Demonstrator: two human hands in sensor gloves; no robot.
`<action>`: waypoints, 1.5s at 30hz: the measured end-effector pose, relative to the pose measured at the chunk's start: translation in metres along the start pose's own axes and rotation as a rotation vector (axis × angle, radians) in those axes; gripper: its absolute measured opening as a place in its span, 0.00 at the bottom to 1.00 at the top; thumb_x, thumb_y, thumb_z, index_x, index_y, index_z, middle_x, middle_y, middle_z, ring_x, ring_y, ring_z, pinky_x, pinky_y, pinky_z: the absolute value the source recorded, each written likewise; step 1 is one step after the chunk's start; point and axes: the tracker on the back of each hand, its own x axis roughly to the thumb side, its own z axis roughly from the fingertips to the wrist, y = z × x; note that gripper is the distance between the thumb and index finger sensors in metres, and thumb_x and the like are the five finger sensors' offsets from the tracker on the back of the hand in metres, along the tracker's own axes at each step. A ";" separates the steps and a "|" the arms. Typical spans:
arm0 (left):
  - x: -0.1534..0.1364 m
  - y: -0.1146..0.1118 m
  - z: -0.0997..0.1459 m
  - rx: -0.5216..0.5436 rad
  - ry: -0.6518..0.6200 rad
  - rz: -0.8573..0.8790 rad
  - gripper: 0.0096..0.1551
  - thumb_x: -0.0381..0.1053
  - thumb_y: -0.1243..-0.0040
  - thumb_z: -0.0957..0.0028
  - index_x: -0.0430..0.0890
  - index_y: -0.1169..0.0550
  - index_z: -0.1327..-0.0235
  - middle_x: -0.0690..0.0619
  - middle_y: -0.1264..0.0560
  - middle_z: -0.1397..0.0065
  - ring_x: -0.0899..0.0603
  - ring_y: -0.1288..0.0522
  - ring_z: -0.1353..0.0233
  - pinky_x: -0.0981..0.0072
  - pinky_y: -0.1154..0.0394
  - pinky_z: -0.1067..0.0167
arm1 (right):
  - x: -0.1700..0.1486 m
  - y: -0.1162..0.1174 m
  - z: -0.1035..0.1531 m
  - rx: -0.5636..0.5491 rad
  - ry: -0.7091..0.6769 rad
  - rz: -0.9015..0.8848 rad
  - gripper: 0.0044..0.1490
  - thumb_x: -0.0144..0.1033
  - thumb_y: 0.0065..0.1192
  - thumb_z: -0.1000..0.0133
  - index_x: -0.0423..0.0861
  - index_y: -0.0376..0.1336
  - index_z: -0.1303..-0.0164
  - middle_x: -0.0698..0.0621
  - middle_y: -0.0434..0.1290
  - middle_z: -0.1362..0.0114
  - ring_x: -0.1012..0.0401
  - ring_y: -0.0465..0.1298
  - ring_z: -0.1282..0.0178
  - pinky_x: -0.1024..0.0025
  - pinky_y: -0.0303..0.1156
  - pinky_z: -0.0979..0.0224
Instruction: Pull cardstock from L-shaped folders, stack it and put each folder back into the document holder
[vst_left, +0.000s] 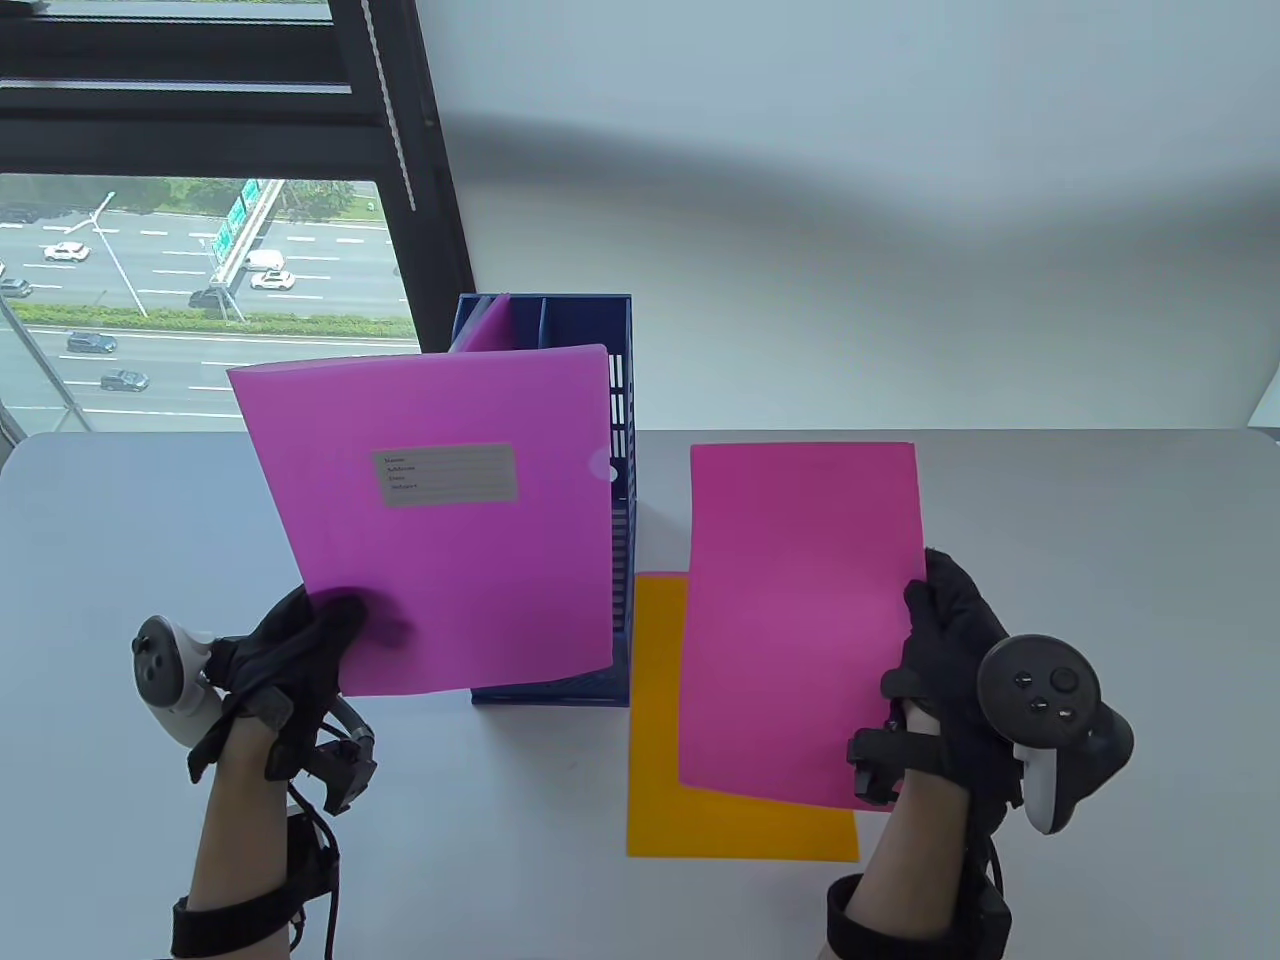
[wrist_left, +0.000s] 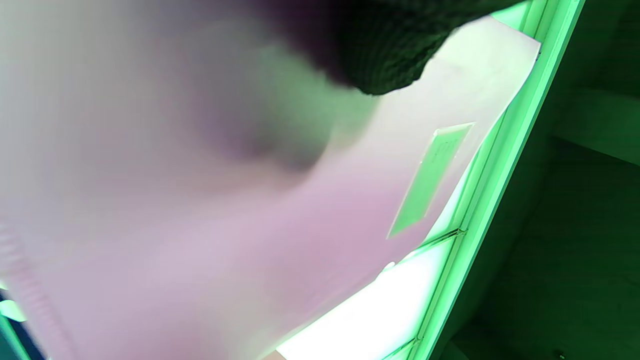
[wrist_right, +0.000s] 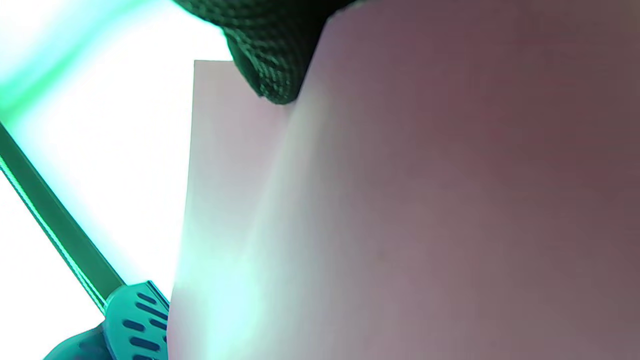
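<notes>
My left hand (vst_left: 300, 650) pinches the lower left corner of a translucent purple L-shaped folder (vst_left: 430, 520) with a grey label, held upright in front of the blue document holder (vst_left: 620, 420). The same folder (wrist_left: 225, 210) fills the left wrist view, a gloved fingertip (wrist_left: 380, 55) on it. My right hand (vst_left: 945, 650) grips the right edge of a pink cardstock sheet (vst_left: 800, 620), held above an orange cardstock sheet (vst_left: 660, 760) lying flat on the table. In the right wrist view the pink sheet (wrist_right: 425, 200) covers most of the frame under a fingertip (wrist_right: 270, 65).
Another purple folder (vst_left: 490, 322) stands in the holder's left slot. The white table (vst_left: 1100, 560) spreads wide on both sides. A window with a dark frame (vst_left: 420, 180) is behind the table at the left.
</notes>
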 end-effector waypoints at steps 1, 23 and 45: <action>0.000 0.000 0.000 0.000 -0.001 0.002 0.22 0.54 0.40 0.38 0.47 0.18 0.36 0.50 0.16 0.41 0.40 0.14 0.46 0.39 0.32 0.29 | -0.005 0.007 -0.004 0.018 0.017 0.002 0.24 0.41 0.67 0.36 0.54 0.68 0.28 0.51 0.80 0.39 0.62 0.80 0.57 0.51 0.66 0.24; -0.001 -0.002 0.000 -0.001 0.000 0.010 0.22 0.54 0.40 0.38 0.47 0.18 0.35 0.50 0.16 0.41 0.41 0.14 0.46 0.39 0.31 0.29 | -0.067 0.148 -0.024 0.396 0.249 0.308 0.35 0.49 0.70 0.37 0.53 0.62 0.20 0.46 0.69 0.21 0.50 0.74 0.33 0.45 0.53 0.18; 0.008 -0.040 -0.010 -0.083 -0.031 -0.006 0.23 0.54 0.40 0.38 0.48 0.19 0.35 0.50 0.17 0.40 0.41 0.15 0.44 0.39 0.32 0.29 | 0.093 0.067 0.034 0.333 -0.424 -0.472 0.40 0.60 0.64 0.36 0.52 0.59 0.17 0.48 0.67 0.19 0.51 0.72 0.28 0.44 0.48 0.15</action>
